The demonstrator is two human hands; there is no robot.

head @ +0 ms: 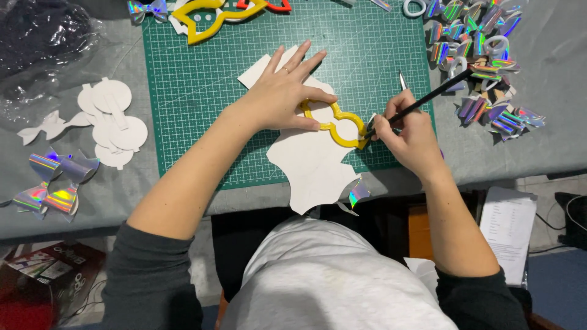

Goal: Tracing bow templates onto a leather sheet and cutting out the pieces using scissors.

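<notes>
Head view: grey tabletop [538, 146] under a green gridded cutting mat [208, 91]. Left hand [278, 98] flat, fingers spread, pressing a yellow scalloped template [333, 125] onto a white sheet [315, 165] at mat centre. Right hand [409, 131] at 3 o'clock of the template, fingers closed around a black pencil [437, 95], tip at the template's edge. White round cutouts [113, 119] at 9 o'clock; glossy holographic bows [483, 67] heaped at 2 o'clock, more bows [55, 183] at 8 o'clock.

The single head-worn camera is looking steeply down from close above at the green gridded cutting mat [214, 91], facing forward across the grey table [550, 146].
</notes>
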